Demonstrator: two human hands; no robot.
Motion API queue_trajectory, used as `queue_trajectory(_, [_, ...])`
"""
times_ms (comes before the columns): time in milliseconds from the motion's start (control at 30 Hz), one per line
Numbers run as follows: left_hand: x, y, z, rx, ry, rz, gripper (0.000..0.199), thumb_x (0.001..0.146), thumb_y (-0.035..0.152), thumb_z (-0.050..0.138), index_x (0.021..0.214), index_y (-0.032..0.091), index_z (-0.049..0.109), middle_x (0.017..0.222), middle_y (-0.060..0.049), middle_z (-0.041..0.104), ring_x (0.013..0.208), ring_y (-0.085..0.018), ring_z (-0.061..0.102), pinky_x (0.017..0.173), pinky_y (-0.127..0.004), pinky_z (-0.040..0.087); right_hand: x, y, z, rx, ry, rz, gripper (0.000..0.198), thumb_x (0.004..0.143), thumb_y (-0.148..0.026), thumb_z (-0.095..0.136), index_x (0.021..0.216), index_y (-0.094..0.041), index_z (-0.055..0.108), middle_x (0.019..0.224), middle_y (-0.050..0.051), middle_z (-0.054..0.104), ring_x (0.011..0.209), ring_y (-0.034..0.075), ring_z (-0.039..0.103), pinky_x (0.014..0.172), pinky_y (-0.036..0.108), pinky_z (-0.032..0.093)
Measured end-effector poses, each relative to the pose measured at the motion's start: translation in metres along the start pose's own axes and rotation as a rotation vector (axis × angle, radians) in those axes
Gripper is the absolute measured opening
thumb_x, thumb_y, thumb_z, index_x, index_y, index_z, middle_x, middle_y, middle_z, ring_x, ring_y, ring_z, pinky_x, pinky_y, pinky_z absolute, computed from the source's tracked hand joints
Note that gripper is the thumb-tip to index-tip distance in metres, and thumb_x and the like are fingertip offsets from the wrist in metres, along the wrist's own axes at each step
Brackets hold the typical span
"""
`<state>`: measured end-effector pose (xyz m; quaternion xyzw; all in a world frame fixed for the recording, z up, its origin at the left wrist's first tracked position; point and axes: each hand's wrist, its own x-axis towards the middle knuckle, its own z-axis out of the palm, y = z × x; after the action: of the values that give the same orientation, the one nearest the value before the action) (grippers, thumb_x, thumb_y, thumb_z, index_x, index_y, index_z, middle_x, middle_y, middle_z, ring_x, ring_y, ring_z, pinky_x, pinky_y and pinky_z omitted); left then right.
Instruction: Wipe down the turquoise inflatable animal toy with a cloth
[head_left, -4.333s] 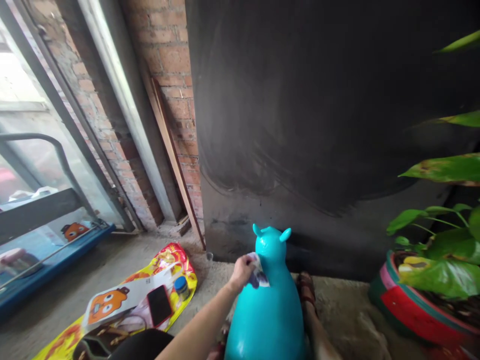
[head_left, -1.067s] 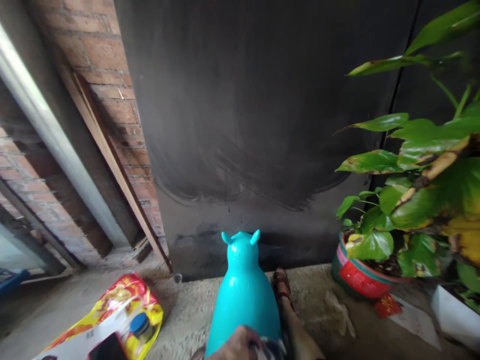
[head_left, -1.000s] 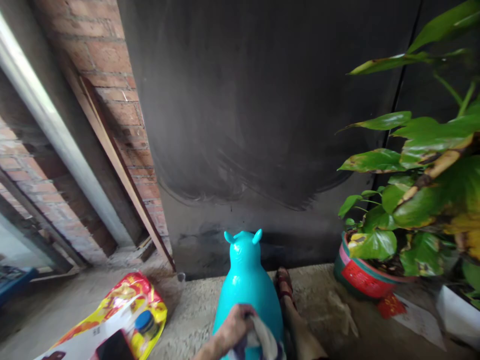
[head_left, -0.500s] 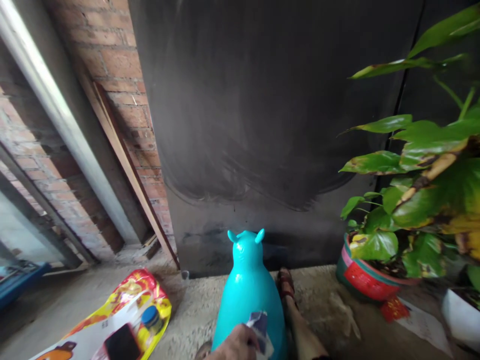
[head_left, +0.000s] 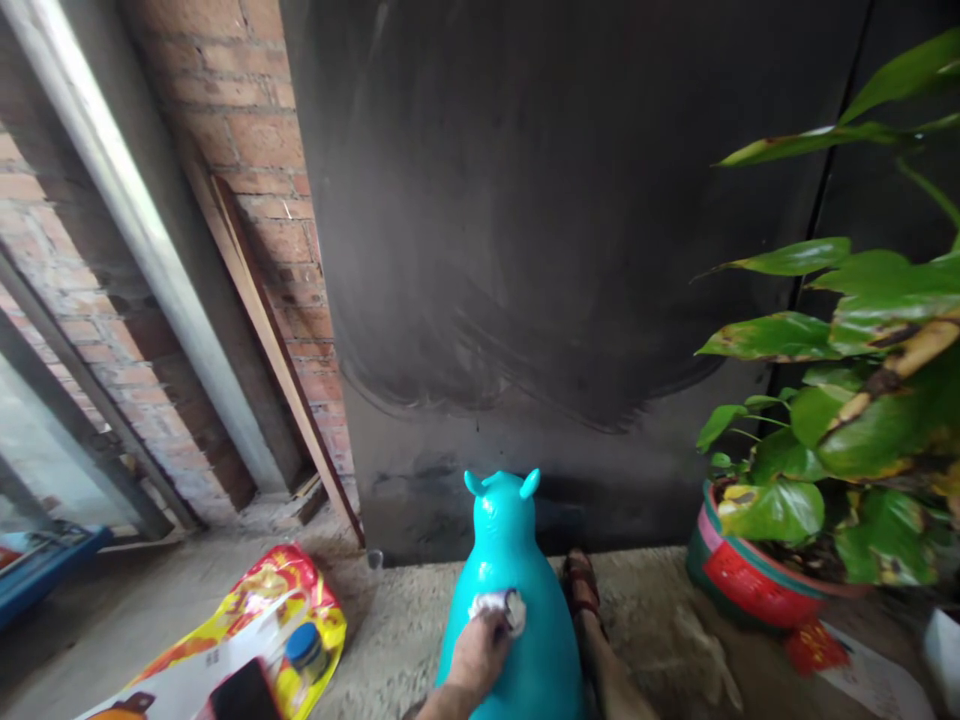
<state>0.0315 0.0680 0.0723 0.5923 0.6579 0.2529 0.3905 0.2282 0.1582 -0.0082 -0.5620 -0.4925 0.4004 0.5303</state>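
Note:
A turquoise inflatable animal toy point(head_left: 517, 620) with two small ears stands on the rough concrete floor, facing a dark wall. My left hand point(head_left: 478, 655) presses a small white and grey cloth point(head_left: 501, 604) against the toy's back, below its head. The hand is shut on the cloth. My right hand is out of view. My leg and a brown sandal point(head_left: 579, 585) lie just right of the toy.
A red pot point(head_left: 750, 580) with a leafy green plant stands at the right. At lower left lies a yellow and red printed bag point(head_left: 255, 620) with a blue-capped bottle point(head_left: 302, 645) and a phone point(head_left: 241, 698). Behind are a brick wall, a leaning wooden plank point(head_left: 270, 340) and a blue ledge point(head_left: 45, 570).
My hand has slid the cloth up the toy's back, from its lower body to just below the head. The view has shifted slightly to the left.

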Motion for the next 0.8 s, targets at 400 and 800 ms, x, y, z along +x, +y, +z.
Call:
queue_trajectory(400, [0.050, 0.010, -0.065, -0.039, 0.203, 0.026, 0.032, 0.080, 0.046, 0.047, 0.085, 0.019, 0.063, 0.089, -0.005, 0.069, 0.091, -0.021, 0.063, 0.083, -0.031, 0.048, -0.017, -0.006, 0.003, 0.048, -0.010, 0.028, 0.056, 0.085, -0.069, 0.026, 0.140, -0.061, 0.024, 0.153, -0.028, 0.013, 0.141, 0.031, 0.011, 0.101, 0.058, 0.041])
queue_trajectory(800, [-0.007, -0.022, -0.029, -0.027, 0.047, 0.021, 0.021, 0.074, 0.041, 0.052, 0.073, 0.022, 0.060, 0.074, 0.001, 0.065, 0.078, -0.017, 0.060, 0.071, -0.027, 0.047, -0.032, -0.005, -0.003, 0.031, -0.046, -0.003, 0.053, 0.089, -0.063, 0.011, 0.141, -0.060, 0.020, 0.153, -0.028, 0.019, 0.139, 0.030, 0.013, 0.103, 0.054, 0.037])
